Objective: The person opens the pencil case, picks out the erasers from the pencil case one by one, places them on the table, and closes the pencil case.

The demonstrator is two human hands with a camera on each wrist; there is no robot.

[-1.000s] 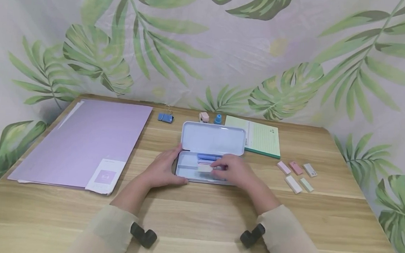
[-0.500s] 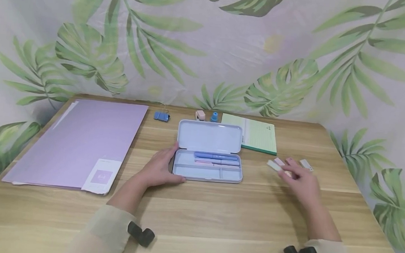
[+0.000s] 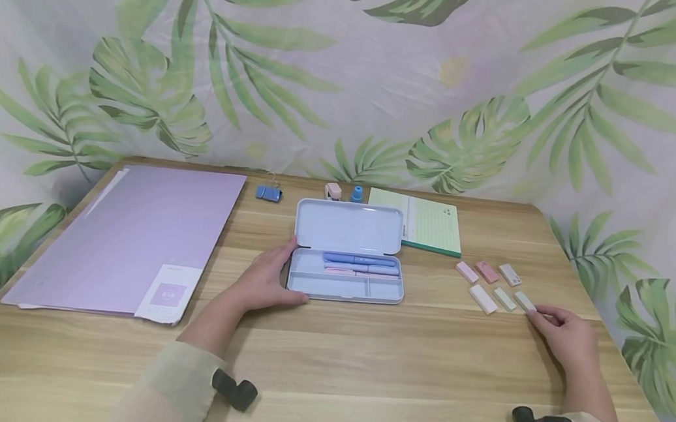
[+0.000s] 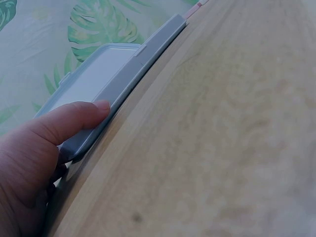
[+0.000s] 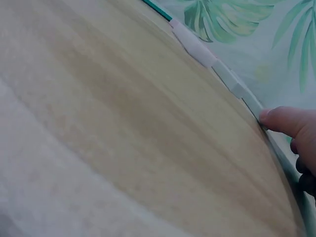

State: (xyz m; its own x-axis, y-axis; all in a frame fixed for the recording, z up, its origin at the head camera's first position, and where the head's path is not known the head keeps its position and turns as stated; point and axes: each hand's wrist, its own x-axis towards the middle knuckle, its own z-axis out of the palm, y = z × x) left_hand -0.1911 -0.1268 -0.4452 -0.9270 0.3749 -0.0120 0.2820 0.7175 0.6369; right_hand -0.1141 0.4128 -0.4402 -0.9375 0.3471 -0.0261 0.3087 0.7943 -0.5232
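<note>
A light blue pencil case (image 3: 344, 288) lies with its lid up in the middle of the table. My left hand (image 3: 265, 278) grips its left end, thumb along the front wall (image 4: 123, 84) and fingers behind. Blue and pink pens (image 3: 361, 260) lie in the rear compartment; the front ones hold nothing visible. At the right, my right hand (image 3: 567, 335) pinches the near end of a pale green eraser (image 3: 524, 301) on the table. Beside it are another green eraser (image 3: 505, 299), a white one (image 3: 483, 299), two pink ones (image 3: 487, 272) and a grey-white one (image 3: 510, 275).
A purple folder (image 3: 136, 236) covers the table's left side, with a white card (image 3: 168, 294) at its corner. Along the back are a blue binder clip (image 3: 268, 194), a pink stapler-like item (image 3: 333, 191), a small blue bottle-shaped item (image 3: 357, 194) and a green notepad (image 3: 431, 224).
My right hand has lifted an eraser out of the pencil case, carried it right and set it down at the end of the eraser group. My left hand has kept its place.
</note>
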